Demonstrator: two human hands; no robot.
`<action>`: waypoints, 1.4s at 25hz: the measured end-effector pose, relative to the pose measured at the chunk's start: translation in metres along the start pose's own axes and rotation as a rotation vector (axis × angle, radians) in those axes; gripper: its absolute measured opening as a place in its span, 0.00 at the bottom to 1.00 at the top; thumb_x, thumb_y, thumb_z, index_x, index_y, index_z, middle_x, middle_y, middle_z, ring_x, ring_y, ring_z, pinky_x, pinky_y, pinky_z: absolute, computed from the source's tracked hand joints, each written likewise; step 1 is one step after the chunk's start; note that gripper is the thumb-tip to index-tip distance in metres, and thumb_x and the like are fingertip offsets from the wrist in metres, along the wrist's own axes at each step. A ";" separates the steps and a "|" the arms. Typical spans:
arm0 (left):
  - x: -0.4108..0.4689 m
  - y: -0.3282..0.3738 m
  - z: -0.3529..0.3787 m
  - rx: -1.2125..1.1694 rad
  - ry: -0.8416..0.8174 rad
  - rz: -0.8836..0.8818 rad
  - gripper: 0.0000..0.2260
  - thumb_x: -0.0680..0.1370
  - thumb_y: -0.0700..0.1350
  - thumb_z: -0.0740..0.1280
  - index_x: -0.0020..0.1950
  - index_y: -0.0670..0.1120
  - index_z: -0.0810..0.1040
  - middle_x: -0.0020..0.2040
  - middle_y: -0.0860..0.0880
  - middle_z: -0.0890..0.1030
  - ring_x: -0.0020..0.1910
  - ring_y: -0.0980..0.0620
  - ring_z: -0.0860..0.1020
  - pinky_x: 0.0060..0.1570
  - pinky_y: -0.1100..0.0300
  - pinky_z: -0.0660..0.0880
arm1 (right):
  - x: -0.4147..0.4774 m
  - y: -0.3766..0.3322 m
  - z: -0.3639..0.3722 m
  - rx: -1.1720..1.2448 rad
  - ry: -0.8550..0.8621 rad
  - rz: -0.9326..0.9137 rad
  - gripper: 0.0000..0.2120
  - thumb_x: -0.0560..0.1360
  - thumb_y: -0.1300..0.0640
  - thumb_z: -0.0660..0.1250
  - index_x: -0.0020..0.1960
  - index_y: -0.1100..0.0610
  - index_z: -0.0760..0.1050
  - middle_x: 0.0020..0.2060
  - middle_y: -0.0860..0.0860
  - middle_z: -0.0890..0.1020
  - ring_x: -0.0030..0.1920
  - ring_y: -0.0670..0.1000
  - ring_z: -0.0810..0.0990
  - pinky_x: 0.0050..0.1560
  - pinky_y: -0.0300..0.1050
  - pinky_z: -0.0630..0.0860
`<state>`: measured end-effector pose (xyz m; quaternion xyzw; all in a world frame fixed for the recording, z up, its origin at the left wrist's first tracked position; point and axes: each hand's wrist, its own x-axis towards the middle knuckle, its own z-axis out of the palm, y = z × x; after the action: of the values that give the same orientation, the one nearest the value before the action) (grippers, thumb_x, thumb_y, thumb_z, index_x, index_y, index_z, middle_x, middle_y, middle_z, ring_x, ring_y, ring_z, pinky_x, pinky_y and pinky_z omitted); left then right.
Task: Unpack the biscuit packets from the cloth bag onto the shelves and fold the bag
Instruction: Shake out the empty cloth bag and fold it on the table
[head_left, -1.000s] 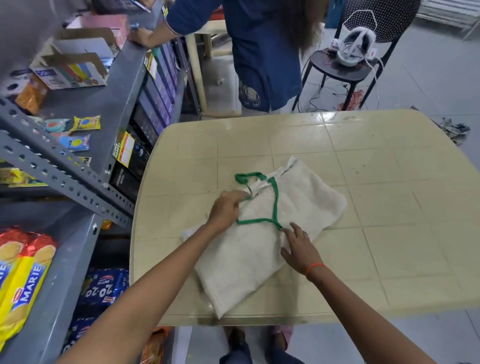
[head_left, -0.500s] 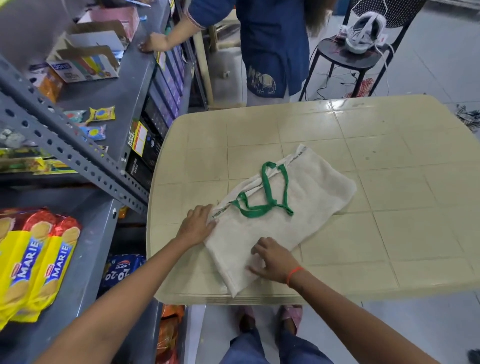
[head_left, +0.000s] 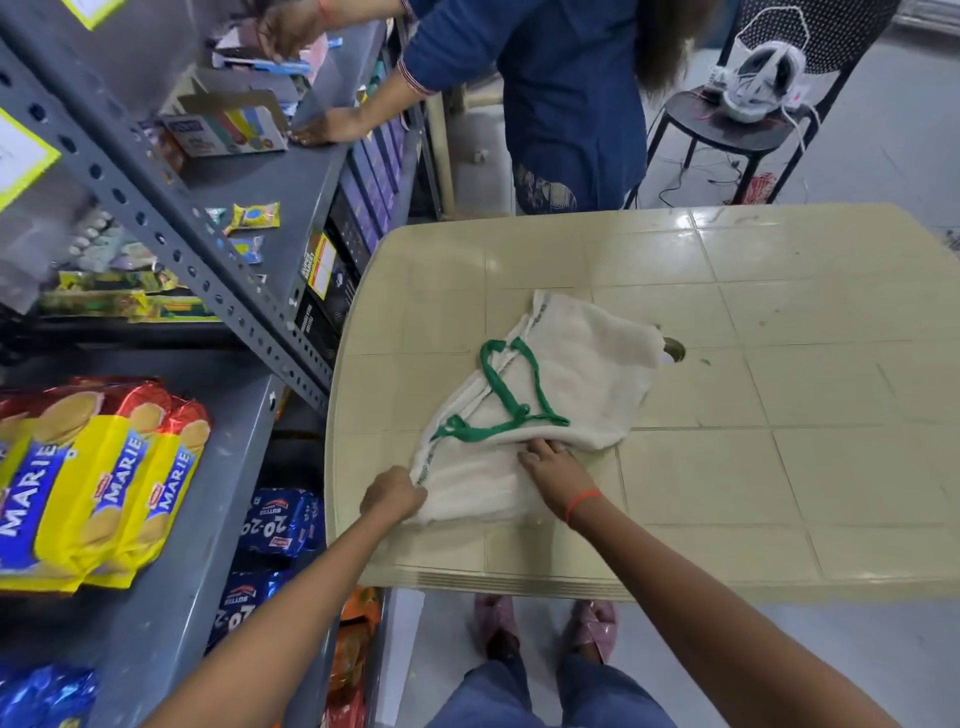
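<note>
While the left hand (head_left: 393, 493) closes its grip on the near-left corner of the cream cloth bag with green handles (head_left: 540, 415), pinching the fabric at the edge, the right hand (head_left: 556, 470) lies flat on the cloth just beside it, fingers spread and pressing down, not clasping anything. An orange thread band (head_left: 584, 503) circles the right wrist. The bag lies rumpled and partly folded on the beige tile-patterned counter (head_left: 779, 467), its green handles looped loosely on top of the cloth. A small dark round hole (head_left: 674, 349) in the counter shows just past the bag's far-right edge.

To the left, touching the counter's side, stands the grey metal shelf rack (head_left: 208, 493). Yellow and red Marie biscuit packets (head_left: 98, 483) lie in a row on its near shelf, and blue 20-20 biscuit packets (head_left: 280, 522) sit on a lower level. Small yellow sachets (head_left: 255, 215) and an open cardboard box (head_left: 228, 124) rest on the higher shelf. A second person in a dark blue tunic (head_left: 561, 93) stands at the far side, one hand on that shelf. Behind stands a black chair (head_left: 727, 135) carrying a white headset with cables (head_left: 761, 78).
</note>
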<state>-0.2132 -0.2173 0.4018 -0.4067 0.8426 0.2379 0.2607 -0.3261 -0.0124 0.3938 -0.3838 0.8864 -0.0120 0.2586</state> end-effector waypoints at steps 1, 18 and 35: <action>-0.007 -0.006 0.007 0.060 0.122 0.103 0.19 0.73 0.49 0.66 0.61 0.42 0.71 0.57 0.42 0.77 0.54 0.41 0.77 0.46 0.54 0.74 | -0.001 -0.001 -0.005 -0.034 0.000 -0.001 0.16 0.72 0.61 0.63 0.59 0.64 0.74 0.61 0.63 0.73 0.60 0.64 0.74 0.60 0.58 0.72; 0.009 0.007 0.006 0.887 0.030 1.015 0.13 0.59 0.54 0.76 0.35 0.49 0.78 0.37 0.50 0.79 0.34 0.50 0.80 0.31 0.62 0.75 | -0.057 -0.031 0.051 -0.133 0.008 -0.029 0.17 0.56 0.43 0.69 0.34 0.55 0.77 0.35 0.53 0.77 0.36 0.54 0.78 0.27 0.46 0.76; 0.085 0.225 -0.118 0.346 -0.020 0.767 0.16 0.72 0.42 0.69 0.59 0.42 0.74 0.60 0.41 0.78 0.58 0.42 0.76 0.54 0.52 0.72 | 0.026 0.126 -0.124 0.645 0.331 0.410 0.17 0.69 0.54 0.68 0.54 0.63 0.76 0.51 0.63 0.81 0.54 0.60 0.79 0.43 0.43 0.68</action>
<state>-0.4699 -0.2120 0.4792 -0.0114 0.9579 0.1768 0.2258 -0.4844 0.0368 0.4622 -0.0915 0.9250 -0.2985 0.2167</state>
